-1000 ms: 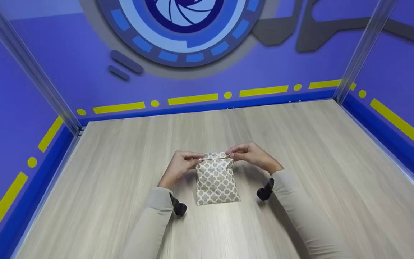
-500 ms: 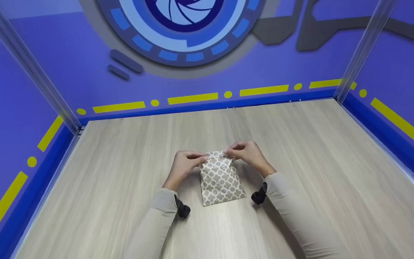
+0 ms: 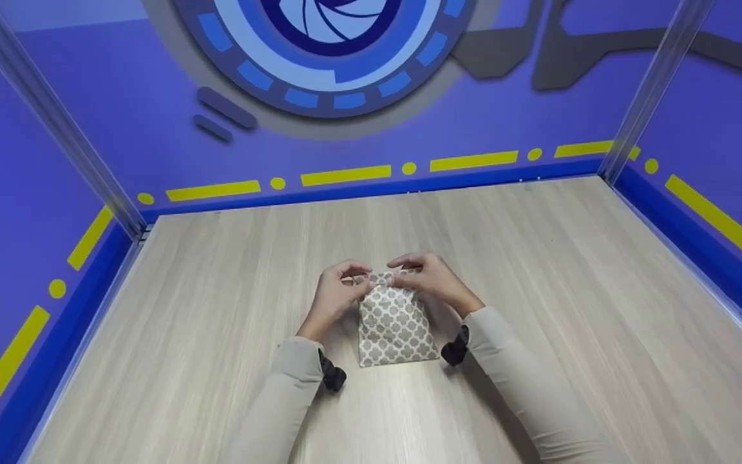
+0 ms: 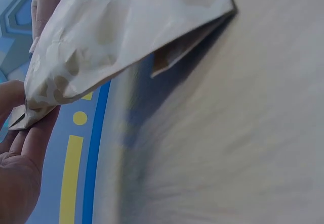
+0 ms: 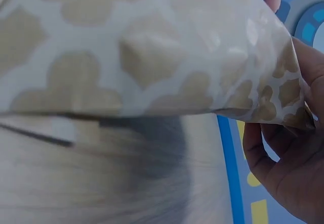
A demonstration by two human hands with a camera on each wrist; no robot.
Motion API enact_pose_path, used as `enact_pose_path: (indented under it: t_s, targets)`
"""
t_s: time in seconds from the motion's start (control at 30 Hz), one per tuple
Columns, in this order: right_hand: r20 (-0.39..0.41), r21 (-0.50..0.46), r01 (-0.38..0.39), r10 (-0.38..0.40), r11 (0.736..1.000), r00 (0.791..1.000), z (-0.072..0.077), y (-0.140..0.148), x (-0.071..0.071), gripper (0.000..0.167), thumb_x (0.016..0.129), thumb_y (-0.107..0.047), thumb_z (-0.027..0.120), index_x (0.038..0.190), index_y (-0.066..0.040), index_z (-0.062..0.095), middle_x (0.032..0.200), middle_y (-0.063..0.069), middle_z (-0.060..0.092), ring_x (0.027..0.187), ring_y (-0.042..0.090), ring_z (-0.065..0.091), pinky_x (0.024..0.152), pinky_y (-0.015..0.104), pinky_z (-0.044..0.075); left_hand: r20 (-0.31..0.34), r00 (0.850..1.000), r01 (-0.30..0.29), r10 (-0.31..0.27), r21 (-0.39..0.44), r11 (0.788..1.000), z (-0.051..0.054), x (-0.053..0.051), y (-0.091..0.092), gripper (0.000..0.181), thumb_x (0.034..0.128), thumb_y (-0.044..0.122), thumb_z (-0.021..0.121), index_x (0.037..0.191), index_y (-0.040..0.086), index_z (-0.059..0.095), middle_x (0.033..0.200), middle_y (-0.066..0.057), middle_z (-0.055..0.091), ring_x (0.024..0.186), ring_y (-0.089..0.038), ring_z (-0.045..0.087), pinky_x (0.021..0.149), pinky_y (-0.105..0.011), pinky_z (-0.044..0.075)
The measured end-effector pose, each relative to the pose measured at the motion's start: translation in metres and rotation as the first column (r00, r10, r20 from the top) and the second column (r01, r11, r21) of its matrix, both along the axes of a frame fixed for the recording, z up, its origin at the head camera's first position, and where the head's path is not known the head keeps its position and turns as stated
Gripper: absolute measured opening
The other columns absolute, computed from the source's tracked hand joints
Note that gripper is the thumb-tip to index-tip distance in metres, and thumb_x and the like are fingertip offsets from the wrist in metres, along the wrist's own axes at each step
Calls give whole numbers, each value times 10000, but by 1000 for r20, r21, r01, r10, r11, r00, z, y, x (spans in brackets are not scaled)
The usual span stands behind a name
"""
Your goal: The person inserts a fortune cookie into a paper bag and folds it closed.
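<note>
A small paper bag [image 3: 397, 328] with a white and greyish-beige quatrefoil print is held over the middle of the table, its top edge folded over. My left hand [image 3: 335, 294] pinches the fold's left end between thumb and fingers. At the right end, my right hand [image 3: 434, 278] grips the same fold, its thumb in front. In the left wrist view the bag [image 4: 116, 32] slopes up from the fingers, with a folded flap showing under its bottom edge. The right wrist view has the bag's printed side [image 5: 152, 57] filling the upper part. What the bag contains is hidden.
The light wood-grain table [image 3: 229, 270] is enclosed by blue panels [image 3: 345, 151] with yellow dashes at the back and sides. Metal posts [image 3: 641, 96] stand at the back corners. A black wrist camera [image 3: 332, 375] sits on each sleeve cuff.
Both hands have moved inward along the folded top, the right hand shifting left. The bag moved slightly to the right, tilted briefly, and is now straighter.
</note>
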State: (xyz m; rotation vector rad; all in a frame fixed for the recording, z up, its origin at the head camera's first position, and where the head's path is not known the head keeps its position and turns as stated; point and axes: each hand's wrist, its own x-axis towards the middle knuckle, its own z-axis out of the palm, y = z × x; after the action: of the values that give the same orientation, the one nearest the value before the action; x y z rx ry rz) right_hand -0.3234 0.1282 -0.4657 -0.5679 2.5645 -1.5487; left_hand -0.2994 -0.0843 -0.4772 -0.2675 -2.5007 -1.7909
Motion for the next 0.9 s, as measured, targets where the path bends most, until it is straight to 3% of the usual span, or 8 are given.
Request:
enact_pose_path:
  t_s: [0.23, 0.43, 0.57, 0.77, 0.9]
  targets:
    - [-20, -4, -29, 29, 1000, 999, -2, -3, 3, 160, 818, -198, 763, 904, -64, 748, 876, 80, 726, 709, 83, 627, 640, 205, 520, 15, 1000, 16, -16, 18, 1000, -3, 1, 0, 165, 804, 69, 706, 959, 67, 760, 964, -99, 721, 776, -122, 644, 633, -212, 522]
    - [-48, 9, 37, -36, 999, 998, -1, -3, 5, 133, 780, -200, 782, 869, -101, 781, 850, 57, 748, 688, 66, 630, 587, 176, 496, 38, 999, 5, -7, 49, 999, -2, 1, 0, 118, 807, 73, 737, 919, 56, 772, 926, -98, 740, 733, -93, 663, 628, -207, 536]
    - [-31, -10, 20, -20, 1000, 999, 0, 0, 3, 178, 783, -217, 779, 905, -88, 783, 897, 90, 751, 727, 73, 653, 614, 174, 509, 45, 999, -26, 24, 32, 999, 0, -1, 0, 104, 789, 80, 767, 890, 59, 779, 868, -91, 744, 636, -74, 624, 572, -191, 501]
    - [4, -6, 11, -11, 1000, 1000, 0, 12, -2, 231, 818, -237, 758, 980, -73, 767, 961, 104, 746, 803, 99, 677, 683, 197, 526, 46, 996, -83, 82, 28, 996, -2, -2, -6, 103, 773, 77, 780, 872, 50, 771, 827, -71, 733, 660, -84, 627, 598, -202, 521]
    - [30, -20, 45, -45, 999, 999, 1, 21, -4, 214, 822, -231, 759, 975, -83, 768, 979, 83, 745, 832, 103, 669, 730, 233, 525, 63, 995, -83, 80, 46, 996, -2, -2, -10, 134, 799, 92, 766, 922, 38, 759, 880, -87, 734, 735, -104, 670, 676, -233, 565]
